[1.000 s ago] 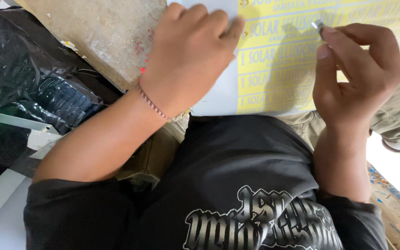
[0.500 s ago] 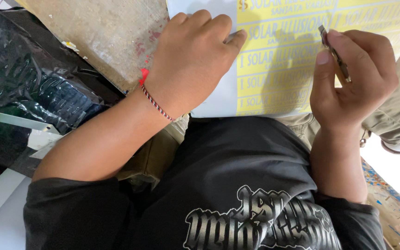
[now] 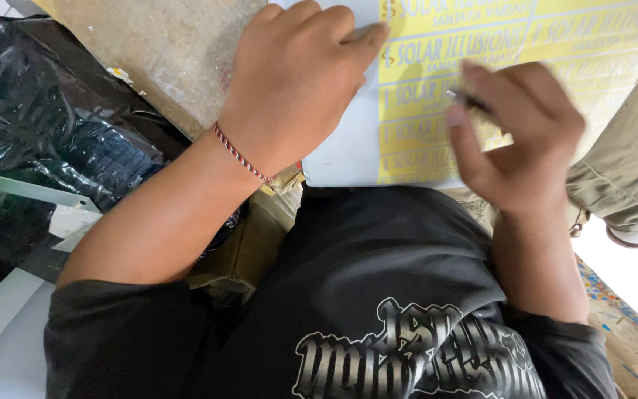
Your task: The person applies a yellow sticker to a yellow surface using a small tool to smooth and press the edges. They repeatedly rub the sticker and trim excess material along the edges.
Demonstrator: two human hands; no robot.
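My left hand [image 3: 297, 81] presses curled fingers flat on the glossy yellow sticker sheet [image 3: 437, 89]. My right hand [image 3: 518, 140], blurred, pinches a thin dark tool [image 3: 467, 100]. Crinkled black plastic bag [image 3: 46, 125] lies beside, contents hidden.

The right hand [image 3: 515, 144] is motion-blurred, its thin tool [image 3: 467, 100] perhaps a blade.

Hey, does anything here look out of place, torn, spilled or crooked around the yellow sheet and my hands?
Nothing is clearly damaged. The yellow sheet lies flat under the left hand, and the right hand holds a thin tool on it. The black plastic bag at the left is crumpled, and paint flecks dot the surface at lower right.
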